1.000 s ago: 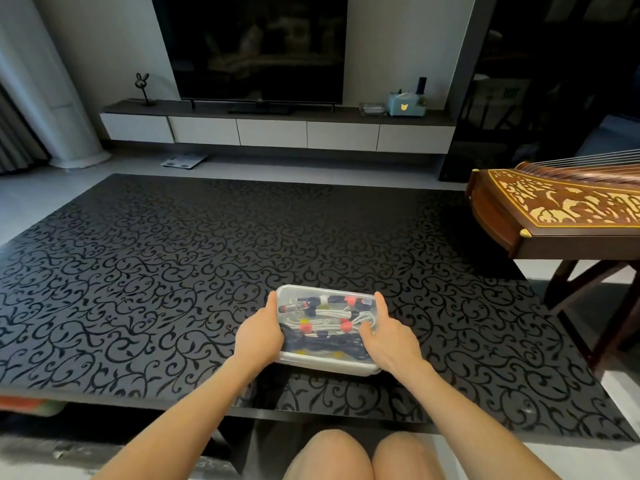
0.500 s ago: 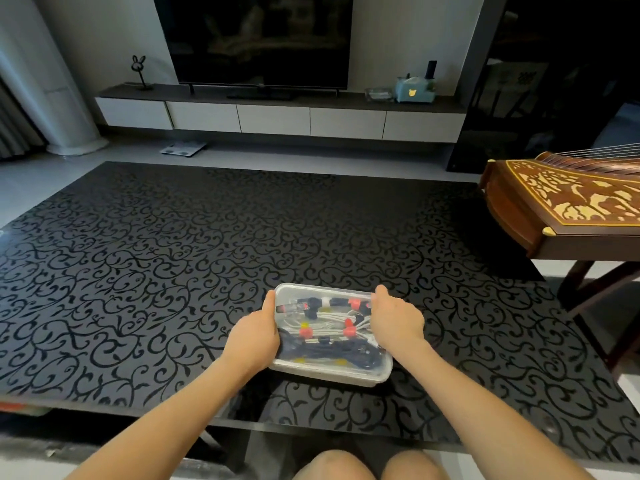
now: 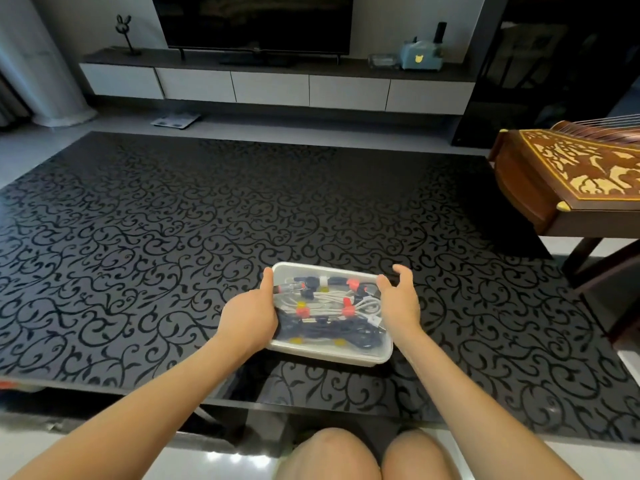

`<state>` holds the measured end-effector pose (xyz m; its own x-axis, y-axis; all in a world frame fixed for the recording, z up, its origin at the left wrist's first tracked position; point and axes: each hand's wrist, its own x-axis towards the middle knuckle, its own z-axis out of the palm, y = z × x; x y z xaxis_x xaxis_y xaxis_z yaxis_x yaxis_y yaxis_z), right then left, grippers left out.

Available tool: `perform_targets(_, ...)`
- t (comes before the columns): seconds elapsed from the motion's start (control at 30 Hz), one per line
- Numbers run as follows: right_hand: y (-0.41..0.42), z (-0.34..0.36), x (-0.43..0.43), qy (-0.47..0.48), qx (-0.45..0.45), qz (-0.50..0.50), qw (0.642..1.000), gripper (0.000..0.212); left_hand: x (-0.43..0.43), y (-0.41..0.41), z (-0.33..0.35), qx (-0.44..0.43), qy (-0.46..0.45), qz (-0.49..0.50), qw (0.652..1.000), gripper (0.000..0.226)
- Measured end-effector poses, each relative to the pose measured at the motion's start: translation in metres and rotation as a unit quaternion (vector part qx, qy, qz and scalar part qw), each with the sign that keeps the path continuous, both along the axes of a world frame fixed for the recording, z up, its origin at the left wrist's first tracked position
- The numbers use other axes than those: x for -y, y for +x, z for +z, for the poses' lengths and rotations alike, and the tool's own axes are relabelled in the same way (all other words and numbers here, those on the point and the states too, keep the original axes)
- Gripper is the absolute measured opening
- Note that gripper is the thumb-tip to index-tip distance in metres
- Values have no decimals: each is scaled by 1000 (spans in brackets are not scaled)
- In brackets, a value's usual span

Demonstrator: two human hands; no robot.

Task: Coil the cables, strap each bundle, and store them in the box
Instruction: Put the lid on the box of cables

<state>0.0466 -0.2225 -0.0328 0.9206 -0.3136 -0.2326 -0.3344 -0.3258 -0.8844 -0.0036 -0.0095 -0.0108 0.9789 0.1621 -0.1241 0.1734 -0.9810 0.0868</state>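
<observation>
A clear plastic box [image 3: 329,356] with a see-through lid sits on the black patterned table [image 3: 138,237], near its front edge. Inside lie a coiled white cable bundle [image 3: 329,301] and a dark blue cable bundle [image 3: 332,329], bound with red and yellow straps. My left hand [image 3: 249,318] grips the box's left side, with the thumb lying along the lid's edge. My right hand [image 3: 400,301] hovers at the box's right edge with fingers spread and relaxed, holding nothing.
A wooden zither [image 3: 571,174] on a stand juts in at the right, close to the table's edge. A low TV console [image 3: 277,84] runs along the far wall. My knees [image 3: 367,455] are below the table's front edge.
My right hand has let go of the box's right side and opened. The left hand keeps its hold, and the box has turned slightly on the table.
</observation>
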Motion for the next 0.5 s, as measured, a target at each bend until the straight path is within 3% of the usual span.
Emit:
perform_targets(0.07,-1,0,-1,-170,29,38,984,25,0,-2,-2,14,-38,9,999,66)
perform_targets(0.13,-4,7,-4,-275,54,33,959,32,-2,-8,-4,55,-111,22,992,57)
perform_targets(0.27,-17,19,-6,-317,93,-10,944,36,0,-15,-2,95,-225,85,966,24)
perform_targets(0.4,-8,22,1,-70,-1,27,997,31,3,-17,3,69,-248,78,963,14)
perform_targets(0.47,7,18,11,91,-90,26,991,24,2,-14,4,61,-240,75,966,17)
perform_targets(0.5,10,14,13,124,-121,24,985,23,2,-13,3,55,-231,74,969,19)
